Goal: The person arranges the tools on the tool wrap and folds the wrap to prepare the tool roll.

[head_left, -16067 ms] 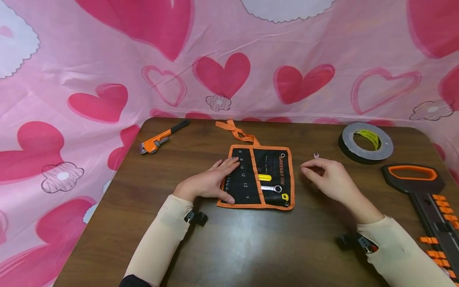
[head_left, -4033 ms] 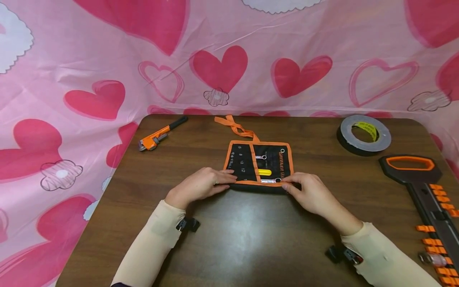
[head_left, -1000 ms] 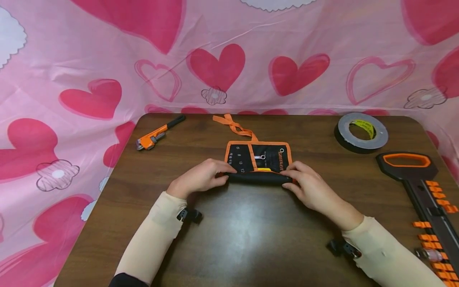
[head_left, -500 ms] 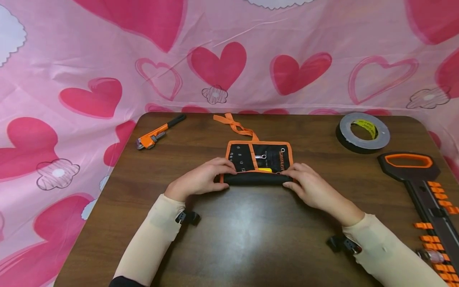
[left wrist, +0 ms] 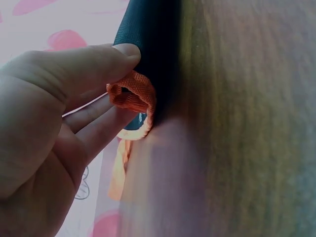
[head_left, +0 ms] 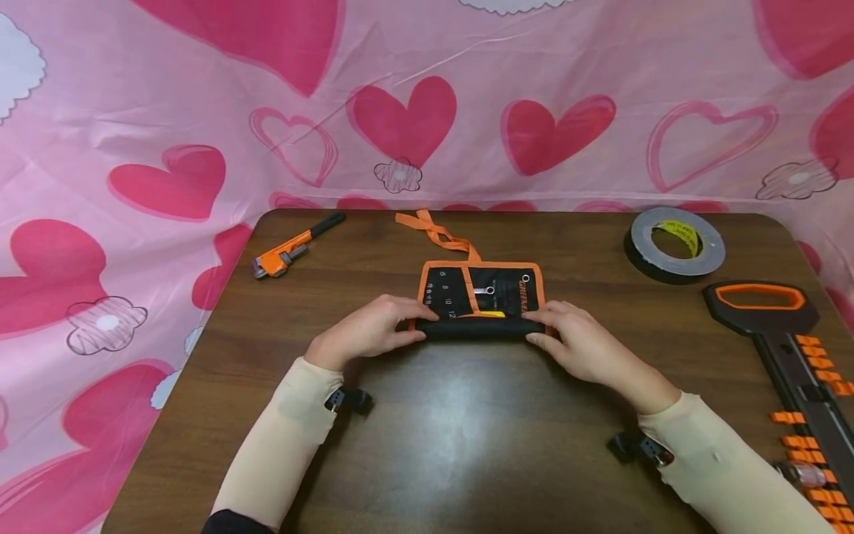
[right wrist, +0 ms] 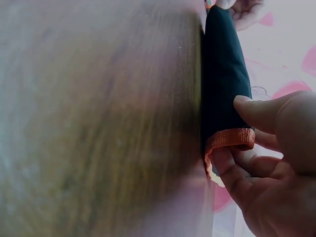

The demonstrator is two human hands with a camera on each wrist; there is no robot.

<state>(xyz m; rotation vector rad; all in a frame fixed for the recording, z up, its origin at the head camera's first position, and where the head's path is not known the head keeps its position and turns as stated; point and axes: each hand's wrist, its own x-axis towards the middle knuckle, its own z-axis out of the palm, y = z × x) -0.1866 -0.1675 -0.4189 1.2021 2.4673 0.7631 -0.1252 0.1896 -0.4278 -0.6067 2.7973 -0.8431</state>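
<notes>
A black tool roll (head_left: 480, 329) with orange edging lies mid-table, its near part rolled into a thick tube and its far part flat. My left hand (head_left: 367, 331) pinches the tube's left end, thumb on the near side and fingers over the top. At the other end, my right hand (head_left: 583, 343) grips the tube the same way. In the flat part a small ring spanner (head_left: 487, 291) shows in a pocket, and a yellow tool (head_left: 492, 314) peeks out just above the tube. The right wrist view shows the orange edge (right wrist: 229, 138) curled into a loop at the fingers.
An orange tie strap (head_left: 440, 234) trails from the roll's far edge. An orange pipe wrench (head_left: 290, 251) lies back left, a tape roll (head_left: 675, 245) back right. Along the right side runs a black holder (head_left: 787, 356) with several orange clips and a small tool in it.
Sixteen seconds ago the roll lay flat, the right hand beside it near a small spanner. Since then both hands have turned its near edge over and away; over the last second the tube has barely shifted.
</notes>
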